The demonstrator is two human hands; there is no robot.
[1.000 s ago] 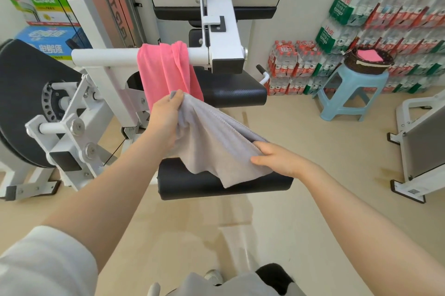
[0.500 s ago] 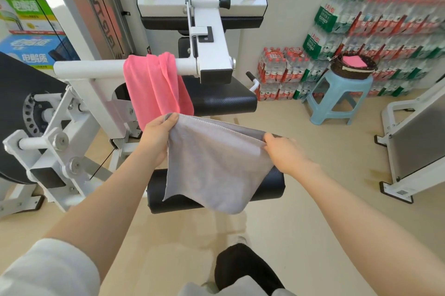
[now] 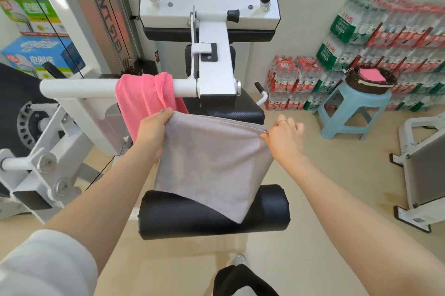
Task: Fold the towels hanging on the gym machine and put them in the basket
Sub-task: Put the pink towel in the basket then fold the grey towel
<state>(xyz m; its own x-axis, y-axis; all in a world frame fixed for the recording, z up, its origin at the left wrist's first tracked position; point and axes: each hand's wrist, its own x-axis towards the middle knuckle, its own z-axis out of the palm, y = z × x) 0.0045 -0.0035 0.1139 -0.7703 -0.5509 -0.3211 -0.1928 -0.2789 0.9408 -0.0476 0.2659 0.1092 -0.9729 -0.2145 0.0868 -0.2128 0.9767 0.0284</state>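
Note:
A grey towel (image 3: pixel 212 163) hangs folded in front of me, stretched flat between both hands. My left hand (image 3: pixel 154 132) grips its top left corner. My right hand (image 3: pixel 281 139) pinches the top right corner with thumb and forefinger, the other fingers spread and blurred. A pink towel (image 3: pixel 144 100) is draped over the white bar (image 3: pixel 77 88) of the gym machine, just behind my left hand. The dark wicker basket (image 3: pixel 370 83) sits on a blue stool (image 3: pixel 349 112) at the right, with a folded pink towel (image 3: pixel 369 75) inside.
A black roller pad (image 3: pixel 212 216) lies under the grey towel's lower edge. The machine's black seat (image 3: pixel 240 110) is behind. Packs of water bottles (image 3: pixel 385 50) stack against the right wall. Another white machine frame (image 3: pixel 421 170) stands at far right. Beige floor lies between me and the stool.
The grey towel went from bunched and slanted to pulled flat and level. My right hand rose from its lower edge to the top right corner, and both hands lifted.

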